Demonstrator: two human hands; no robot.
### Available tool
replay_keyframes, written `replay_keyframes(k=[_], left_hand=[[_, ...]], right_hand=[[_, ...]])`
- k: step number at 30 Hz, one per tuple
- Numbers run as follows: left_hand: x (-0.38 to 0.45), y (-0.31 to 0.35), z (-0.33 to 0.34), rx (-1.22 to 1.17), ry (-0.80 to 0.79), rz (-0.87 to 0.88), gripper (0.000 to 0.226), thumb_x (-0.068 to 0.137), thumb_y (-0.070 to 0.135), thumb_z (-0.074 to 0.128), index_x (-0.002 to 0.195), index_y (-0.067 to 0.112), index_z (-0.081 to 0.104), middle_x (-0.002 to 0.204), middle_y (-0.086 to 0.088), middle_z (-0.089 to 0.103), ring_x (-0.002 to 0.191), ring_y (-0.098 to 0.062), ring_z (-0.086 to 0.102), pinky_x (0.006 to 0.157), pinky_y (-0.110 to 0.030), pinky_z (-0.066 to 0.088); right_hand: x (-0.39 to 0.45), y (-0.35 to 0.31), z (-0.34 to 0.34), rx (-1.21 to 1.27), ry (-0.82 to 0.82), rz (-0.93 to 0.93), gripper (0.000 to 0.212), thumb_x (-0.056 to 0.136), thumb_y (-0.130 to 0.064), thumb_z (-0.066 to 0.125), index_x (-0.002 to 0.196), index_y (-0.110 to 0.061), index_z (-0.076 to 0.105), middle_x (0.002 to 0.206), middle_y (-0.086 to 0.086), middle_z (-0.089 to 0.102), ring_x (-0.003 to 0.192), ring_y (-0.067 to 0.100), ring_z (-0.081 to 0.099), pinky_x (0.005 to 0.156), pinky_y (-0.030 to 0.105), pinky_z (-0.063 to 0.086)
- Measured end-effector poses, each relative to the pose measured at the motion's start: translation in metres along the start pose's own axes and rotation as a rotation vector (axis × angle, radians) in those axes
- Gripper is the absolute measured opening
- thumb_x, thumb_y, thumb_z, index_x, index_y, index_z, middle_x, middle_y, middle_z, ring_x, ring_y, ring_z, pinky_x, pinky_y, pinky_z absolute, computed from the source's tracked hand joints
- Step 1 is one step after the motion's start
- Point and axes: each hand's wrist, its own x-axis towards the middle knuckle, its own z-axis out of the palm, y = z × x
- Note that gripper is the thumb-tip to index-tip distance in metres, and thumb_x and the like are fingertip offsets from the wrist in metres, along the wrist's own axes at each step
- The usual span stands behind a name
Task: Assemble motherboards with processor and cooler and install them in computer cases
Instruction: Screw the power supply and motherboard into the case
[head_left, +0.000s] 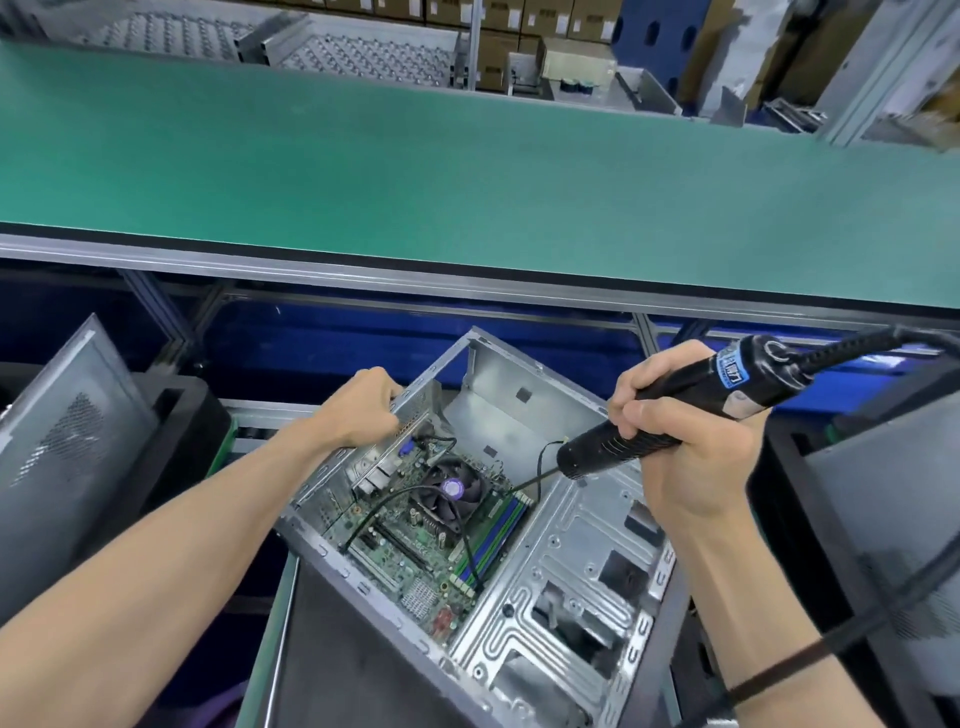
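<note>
An open silver computer case (571, 561) lies on its side below the bench. Inside it sits a green motherboard (410, 551) with a black cooler fan (452, 491) and blue and green memory slots (493, 540). My left hand (363, 405) grips the case's rear top edge. My right hand (680, 457) holds a black electric screwdriver (675, 415), tilted down to the left. Its bit (530, 482) touches the board's upper right corner beside the memory slots. A black cable loops over the cooler.
A long green conveyor belt (467, 171) runs across above the case, with a metal rail at its front. Another case (67, 447) leans at the left and one stands at the right (893, 509). Cardboard boxes and roller tables line the back.
</note>
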Motion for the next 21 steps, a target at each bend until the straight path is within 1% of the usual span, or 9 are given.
replay_keyframes(k=[2,4,8,10,12,14,16,19,21], left_hand=[[0.006,0.001,-0.001,0.024,-0.019,0.04,0.028,0.064,-0.015,0.048,0.065,0.012,0.053,0.054,-0.008,0.032,0.044,-0.015,0.016,0.043,-0.023,0.009],[0.014,0.003,-0.001,0.041,-0.049,0.065,0.026,0.064,-0.015,0.048,0.062,0.012,0.048,0.053,-0.006,0.031,0.047,-0.017,0.017,0.045,-0.023,0.009],[0.029,0.02,0.003,0.096,-0.159,0.156,0.024,0.063,-0.013,0.048,0.067,0.008,0.058,0.044,0.006,0.023,0.041,-0.012,0.014,0.043,-0.022,0.01],[0.038,0.033,0.009,0.108,-0.223,0.221,0.017,0.061,-0.014,0.048,0.064,-0.001,0.058,0.047,0.001,0.027,0.042,-0.013,0.015,0.043,-0.023,0.011],[0.048,0.048,0.017,0.121,-0.265,0.275,0.008,0.058,-0.013,0.046,0.059,-0.006,0.049,0.051,-0.008,0.03,0.047,-0.015,0.016,0.047,-0.027,0.012],[0.054,0.062,0.023,0.13,-0.28,0.344,0.019,0.056,-0.013,0.044,0.052,0.004,0.035,0.051,-0.008,0.027,0.051,-0.019,0.017,0.051,-0.032,0.013],[0.057,0.071,0.027,0.164,-0.279,0.384,0.026,0.055,-0.012,0.044,0.052,0.009,0.03,0.051,-0.006,0.025,0.051,-0.019,0.017,0.052,-0.034,0.013],[0.057,0.075,0.028,0.287,-0.255,0.385,0.025,0.06,-0.008,0.05,0.055,0.01,0.034,0.049,-0.003,0.026,0.048,-0.018,0.02,0.05,-0.034,0.016],[0.054,0.07,0.026,0.351,-0.198,0.366,0.017,0.071,0.005,0.063,0.06,0.01,0.051,0.045,0.001,0.031,0.043,-0.016,0.025,0.045,-0.031,0.025]], right_hand=[[0.002,-0.001,-0.002,-0.001,0.0,0.004,0.021,0.052,0.013,0.052,0.06,-0.005,0.06,0.059,0.02,0.054,0.047,0.027,0.046,0.057,0.033,0.041],[0.004,0.0,-0.004,0.001,0.004,0.007,0.021,0.053,0.013,0.051,0.06,-0.004,0.06,0.059,0.02,0.054,0.046,0.027,0.045,0.057,0.033,0.041],[0.009,0.003,-0.008,0.016,0.009,-0.008,0.024,0.053,0.013,0.053,0.06,-0.008,0.062,0.059,0.02,0.055,0.046,0.027,0.045,0.058,0.034,0.04],[0.011,0.006,-0.01,0.008,0.008,-0.022,0.025,0.053,0.013,0.053,0.061,-0.009,0.063,0.059,0.019,0.056,0.046,0.027,0.045,0.059,0.033,0.04],[0.014,0.009,-0.012,-0.009,0.009,-0.047,0.02,0.052,0.007,0.059,0.062,-0.01,0.064,0.06,0.019,0.057,0.047,0.028,0.045,0.058,0.032,0.04],[0.019,0.013,-0.014,-0.019,0.017,-0.077,0.014,0.051,0.0,0.064,0.062,-0.009,0.065,0.061,0.02,0.057,0.048,0.029,0.048,0.058,0.031,0.042],[0.023,0.017,-0.017,-0.019,0.03,-0.099,0.015,0.051,0.001,0.063,0.063,-0.009,0.065,0.061,0.02,0.058,0.049,0.028,0.051,0.058,0.03,0.044],[0.032,0.026,-0.019,-0.031,0.052,-0.12,0.017,0.05,0.0,0.064,0.062,-0.011,0.067,0.061,0.017,0.061,0.05,0.027,0.055,0.057,0.029,0.045],[0.038,0.034,-0.019,-0.039,0.057,-0.114,0.015,0.049,0.0,0.065,0.062,-0.008,0.066,0.061,0.017,0.063,0.049,0.026,0.055,0.056,0.028,0.045]])
